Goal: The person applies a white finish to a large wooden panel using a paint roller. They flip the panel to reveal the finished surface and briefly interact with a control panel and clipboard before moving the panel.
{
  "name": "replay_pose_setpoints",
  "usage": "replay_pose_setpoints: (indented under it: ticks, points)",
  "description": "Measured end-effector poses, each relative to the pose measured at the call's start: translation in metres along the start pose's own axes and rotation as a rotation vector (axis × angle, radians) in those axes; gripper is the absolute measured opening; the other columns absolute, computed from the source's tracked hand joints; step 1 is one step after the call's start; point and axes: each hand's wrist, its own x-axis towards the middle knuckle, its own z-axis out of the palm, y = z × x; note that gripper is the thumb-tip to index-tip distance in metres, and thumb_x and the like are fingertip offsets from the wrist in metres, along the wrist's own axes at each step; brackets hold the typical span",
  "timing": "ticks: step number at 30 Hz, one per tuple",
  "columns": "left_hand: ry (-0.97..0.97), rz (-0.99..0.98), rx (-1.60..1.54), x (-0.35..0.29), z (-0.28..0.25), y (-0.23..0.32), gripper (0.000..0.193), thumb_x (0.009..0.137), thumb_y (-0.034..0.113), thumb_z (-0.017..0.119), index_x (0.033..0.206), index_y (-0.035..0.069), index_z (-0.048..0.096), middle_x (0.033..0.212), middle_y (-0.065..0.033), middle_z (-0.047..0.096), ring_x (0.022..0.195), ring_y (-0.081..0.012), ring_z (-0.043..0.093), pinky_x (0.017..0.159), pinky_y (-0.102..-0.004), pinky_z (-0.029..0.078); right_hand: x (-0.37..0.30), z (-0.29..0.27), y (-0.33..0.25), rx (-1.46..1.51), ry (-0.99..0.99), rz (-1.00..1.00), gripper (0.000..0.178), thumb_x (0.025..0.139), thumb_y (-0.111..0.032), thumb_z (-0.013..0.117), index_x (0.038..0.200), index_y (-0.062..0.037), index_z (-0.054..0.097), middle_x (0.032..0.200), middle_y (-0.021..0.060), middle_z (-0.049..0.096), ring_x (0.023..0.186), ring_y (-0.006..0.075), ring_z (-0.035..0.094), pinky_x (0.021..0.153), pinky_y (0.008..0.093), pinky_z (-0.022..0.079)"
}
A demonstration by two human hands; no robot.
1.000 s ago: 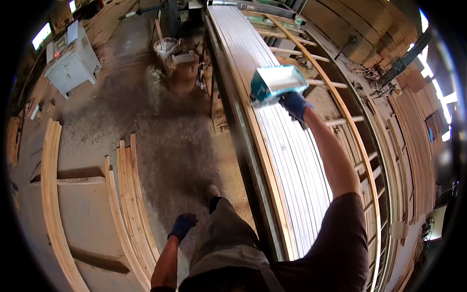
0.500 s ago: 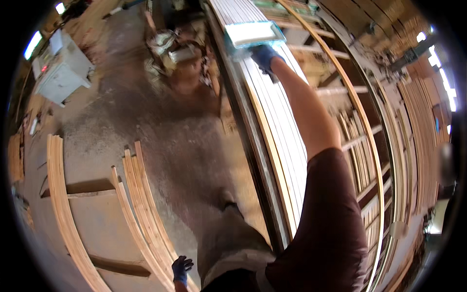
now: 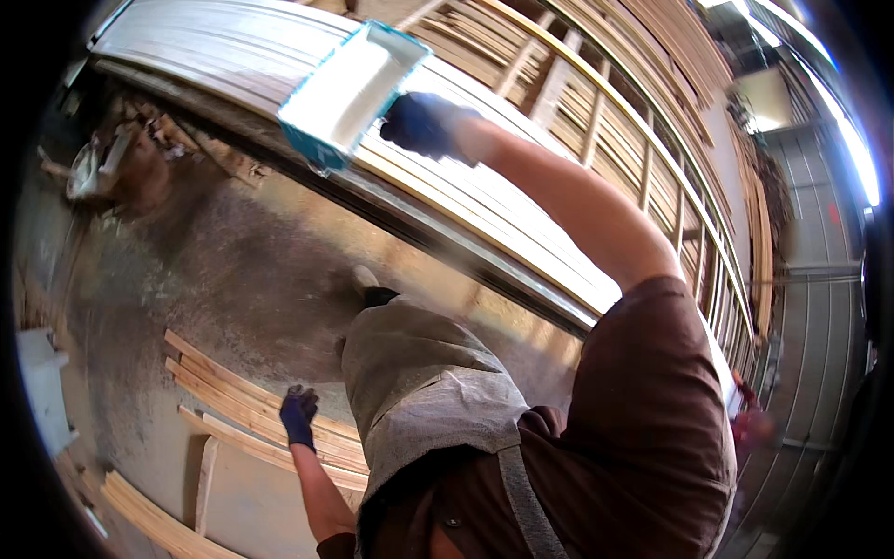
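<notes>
Sawdust covers the grey concrete workshop floor, and the person leans far over it, right arm stretched out ahead. The right hand, in a dark blue work glove, has its fingers clenched on the near edge of a shallow rectangular paint tray with a teal rim and a white inside. The tray sits tilted above the long white-painted slatted panel — whether it rests on the boards or is held just clear of them cannot be told. That panel lies flat on a long desk of pale timber framing that runs from the upper left toward the right edge of the view.

The left hand, also in a dark blue glove, hangs low beside the person's grey apron; its fingers are loosely curled and hold nothing. Right below it on the floor lies a stack of long pale wooden strips, with more strips near the lower left rim. A white cabinet stands at the left edge, well apart from both hands.
</notes>
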Motion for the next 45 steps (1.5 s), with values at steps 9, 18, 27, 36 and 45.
replay_pose_setpoints:
  ticks: [9,18,27,36,45]
  points:
    - [-0.067,-0.061,0.228,-0.073,0.069,-0.028,0.047,0.096,0.051,0.047,0.123,0.014,0.058,0.109,-0.0078,0.069,0.087,-0.0222,0.067,0.075,-0.0335,0.05,-0.316,0.071,0.29,-0.258,0.134,0.173,0.019,0.086,-0.015,0.057,0.096,-0.0047,0.069,0.082,0.0182,0.068,0.071,0.0293,0.066,0.063,0.041,0.054]
    - [-0.109,-0.175,0.418,-0.128,0.179,-0.182,0.038,0.097,0.039,0.05,0.118,0.008,0.056,0.093,-0.0111,0.071,0.065,-0.0203,0.064,0.056,-0.0333,0.047,-0.647,0.127,0.549,-0.015,0.205,0.573,0.027,0.083,-0.027,0.065,0.098,-0.005,0.069,0.092,0.0192,0.07,0.083,0.0331,0.067,0.075,0.0411,0.052]
    - [-0.357,-0.129,0.642,-0.178,0.316,-0.234,0.029,0.095,0.038,0.053,0.11,0.013,0.058,0.095,-0.0121,0.07,0.074,-0.0265,0.068,0.062,-0.0372,0.051,-0.902,0.194,0.777,-0.183,0.177,0.743,0.025,0.081,-0.022,0.064,0.098,-0.0047,0.07,0.093,0.0214,0.069,0.09,0.0374,0.066,0.078,0.043,0.051]
    - [-0.171,-0.144,0.571,-0.208,0.331,-0.255,0.028,0.091,0.038,0.06,0.107,0.014,0.061,0.088,-0.0091,0.07,0.067,-0.0211,0.067,0.056,-0.033,0.048,-1.014,0.23,0.893,-0.006,0.504,0.788,0.029,0.092,-0.015,0.057,0.118,-0.0057,0.062,0.118,0.0176,0.065,0.112,0.0253,0.061,0.094,0.0349,0.047]
    - [-0.455,0.927,1.867,-0.184,0.269,-0.248,0.018,0.085,0.024,0.063,0.099,0.014,0.068,0.085,-0.0128,0.071,0.075,-0.0273,0.069,0.059,-0.044,0.052,-0.986,0.25,0.805,0.195,0.553,0.829,0.019,0.089,-0.02,0.054,0.099,-0.0063,0.063,0.099,0.0152,0.061,0.088,0.0258,0.057,0.079,0.0393,0.046]
